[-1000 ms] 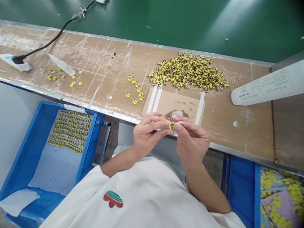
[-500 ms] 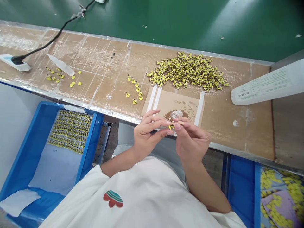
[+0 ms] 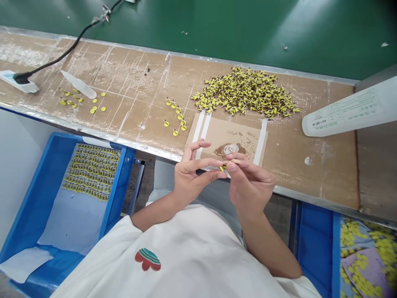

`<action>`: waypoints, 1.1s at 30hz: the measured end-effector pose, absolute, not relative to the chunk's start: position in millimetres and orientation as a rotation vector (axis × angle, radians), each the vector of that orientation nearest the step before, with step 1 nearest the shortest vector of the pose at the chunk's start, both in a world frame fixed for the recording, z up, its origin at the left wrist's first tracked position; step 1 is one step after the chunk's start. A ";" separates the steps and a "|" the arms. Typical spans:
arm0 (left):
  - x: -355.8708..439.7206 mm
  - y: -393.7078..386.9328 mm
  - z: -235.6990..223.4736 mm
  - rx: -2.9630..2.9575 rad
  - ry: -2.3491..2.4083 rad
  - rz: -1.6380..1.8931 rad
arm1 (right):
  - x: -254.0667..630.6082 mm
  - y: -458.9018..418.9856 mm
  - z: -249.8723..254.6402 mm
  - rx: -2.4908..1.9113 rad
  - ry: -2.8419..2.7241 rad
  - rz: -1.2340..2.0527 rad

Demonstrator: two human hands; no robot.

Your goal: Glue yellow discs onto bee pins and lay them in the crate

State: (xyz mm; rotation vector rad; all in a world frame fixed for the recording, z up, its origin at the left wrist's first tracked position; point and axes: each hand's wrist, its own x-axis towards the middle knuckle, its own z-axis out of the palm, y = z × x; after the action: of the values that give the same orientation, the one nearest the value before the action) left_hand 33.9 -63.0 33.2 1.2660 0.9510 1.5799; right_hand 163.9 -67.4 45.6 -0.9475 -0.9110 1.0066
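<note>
Between the thumb and index finger of my left hand, a small yellow disc stands on edge. My right hand pinches a tiny yellow-and-dark figure against that disc, though fingertips cover most of it. Both hands meet over the near edge of the bench, just in front of a taped cardboard sheet. On that sheet, a wet brown patch surrounds a clear, round blob. Behind it lies a heap of similar yellow-and-dark figures. Several figures on yellow discs stand left of the sheet.
A large white bottle leans in at right. Further left are a translucent nozzle, loose yellow discs and a corded power strip. A blue bin holds rows of figures; another bin holds yellow discs.
My left middle and outer fingers have lifted and spread away from the index finger. The pinched disc has tilted slightly; my right hand has barely moved.
</note>
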 end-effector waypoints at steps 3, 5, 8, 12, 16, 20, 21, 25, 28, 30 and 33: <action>34.0 -64.7 31.3 1.203 0.939 1.613 | 164.6 -67.8 45.1 -0.922 -0.971 0.965; 33.9 -66.8 31.7 1.172 0.923 1.609 | 166.5 -67.6 44.6 -0.895 -1.037 0.929; 33.2 -71.6 35.9 1.191 0.899 1.588 | 171.6 -66.1 43.2 -0.826 -1.158 0.875; 31.1 -75.5 41.9 1.308 0.896 1.618 | 179.5 -62.8 40.0 -0.706 -1.289 0.815; 28.7 -72.6 41.3 1.485 0.853 1.698 | 183.8 -61.0 38.0 -0.660 -1.342 0.819; 26.1 -68.6 39.9 1.526 0.836 1.673 | 184.4 -59.8 39.8 -0.658 -1.385 0.777; 25.4 -68.0 39.7 1.537 0.827 1.660 | 184.4 -59.4 40.9 -0.663 -1.397 0.761; 22.6 -66.8 39.4 1.590 0.807 1.646 | 185.4 -57.4 46.4 -0.654 -1.460 0.691; 21.5 -65.6 39.4 1.628 0.790 1.650 | 186.8 -56.5 50.2 -0.650 -1.509 0.655; 21.2 -64.7 39.7 1.651 0.767 1.650 | 187.7 -56.4 51.9 -0.665 -1.527 0.644; 20.9 -63.7 39.9 1.664 0.730 1.647 | 188.5 -56.5 53.2 -0.685 -1.538 0.624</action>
State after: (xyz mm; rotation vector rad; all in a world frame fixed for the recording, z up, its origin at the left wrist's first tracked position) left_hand 20.9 -63.7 39.9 1.6637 0.7301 1.6466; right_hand 188.5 -56.5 53.2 -0.6849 -1.5383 0.6244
